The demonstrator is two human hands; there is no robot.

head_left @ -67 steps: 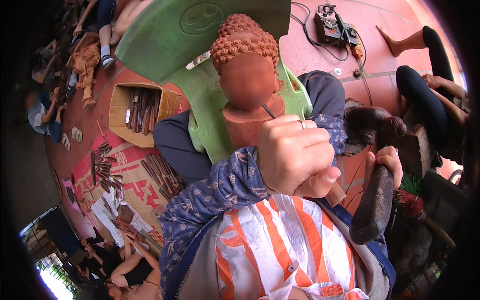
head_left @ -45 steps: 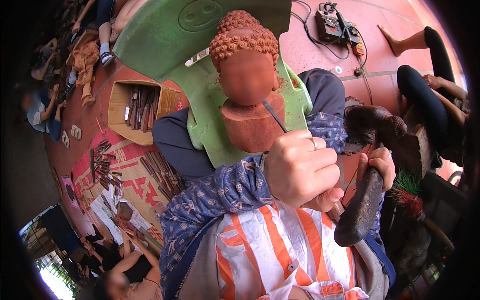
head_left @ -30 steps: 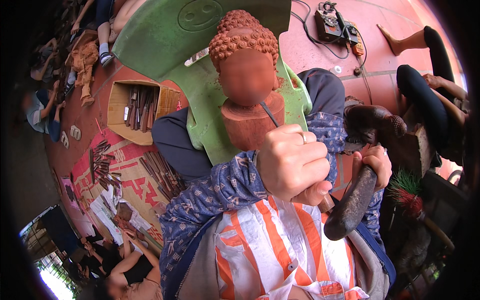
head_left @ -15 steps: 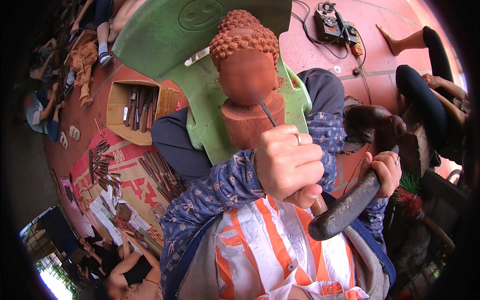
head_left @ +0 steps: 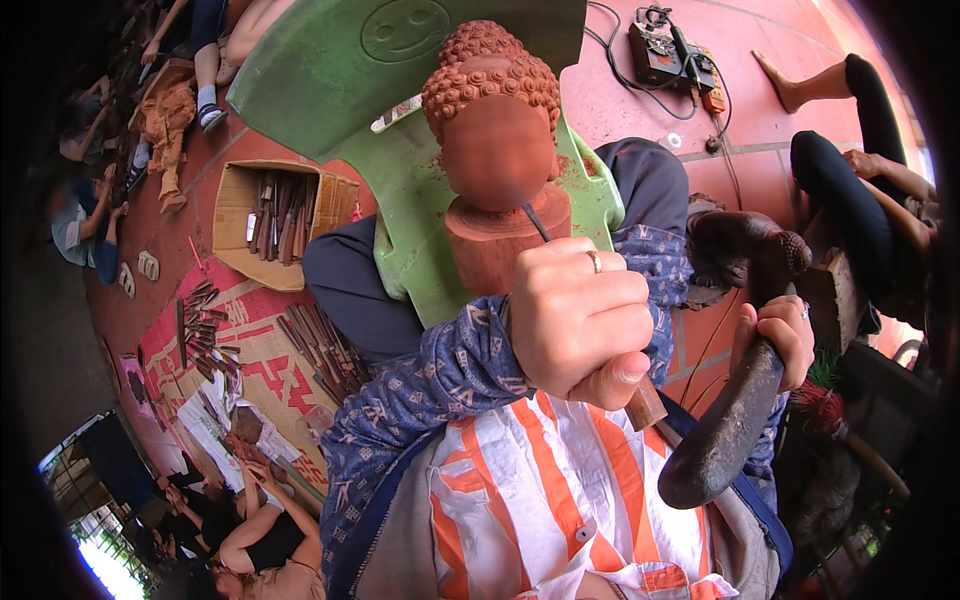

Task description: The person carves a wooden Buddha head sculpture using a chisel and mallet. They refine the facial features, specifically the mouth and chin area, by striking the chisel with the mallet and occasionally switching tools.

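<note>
A reddish-brown carved wooden Buddha head [head_left: 490,85] with rows of round curls stands upright on a round neck block, on a green plastic chair [head_left: 395,225]. My left hand [head_left: 582,325] is wrapped round a chisel [head_left: 647,406], its wooden butt showing below my fist. The thin dark blade meets the carving at the chin, or very close to it. In my right hand [head_left: 785,338] is a dark, smooth, curved mallet [head_left: 718,435], its thick end angled down toward my body and apart from the chisel's butt.
To the left, a cardboard box [head_left: 235,215] holds several chisels, with more chisels [head_left: 325,345] on a patterned mat [head_left: 265,365]. A dark carved figure [head_left: 745,240] sits at right. Behind it lie a black electric box [head_left: 660,55] and cables. Other people sit around.
The mallet has swung down and to the right, away from the chisel's butt, which now shows more. My left hand and the chisel have barely moved.
</note>
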